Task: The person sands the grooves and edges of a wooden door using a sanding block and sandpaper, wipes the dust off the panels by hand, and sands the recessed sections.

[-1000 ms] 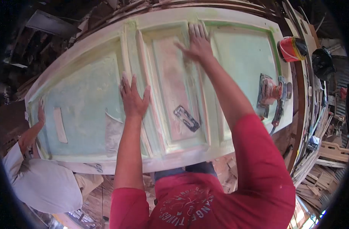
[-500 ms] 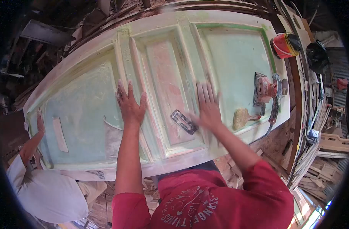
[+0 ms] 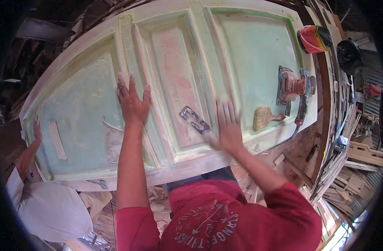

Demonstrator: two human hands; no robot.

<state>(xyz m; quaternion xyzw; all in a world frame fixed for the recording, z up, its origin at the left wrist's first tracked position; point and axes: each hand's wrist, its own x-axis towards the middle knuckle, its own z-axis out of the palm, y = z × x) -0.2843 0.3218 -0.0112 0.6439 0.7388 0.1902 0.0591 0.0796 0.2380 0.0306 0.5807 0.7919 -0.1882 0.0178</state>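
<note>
A large panelled wooden door (image 3: 241,155), coated pale green and pinkish white, lies flat in front of me. My left hand (image 3: 133,106) rests on the strip between the left and middle panels, fingers spread and nothing held. On the strip between the middle and right panels lies my right hand (image 3: 229,127), palm down with fingers stretched out. Motion blurs its thumb and edges, and its underside is hidden. A dark, paint-smeared rectangular block with a slot (image 3: 194,120) sits in the middle panel, between my hands and nearer the right.
A power sander (image 3: 292,85) and a wide paintbrush (image 3: 263,118) lie on the right panel. A red bucket (image 3: 312,39) stands beyond. Left are a pale strip (image 3: 58,140), a sanding sheet (image 3: 112,140) and a co-worker's hand (image 3: 37,130). Stacked wood (image 3: 346,180) lies right.
The door and its tools appear slightly higher and further left as the view shifts. My right hand has slid a little toward me along the strip; my left stays in place.
</note>
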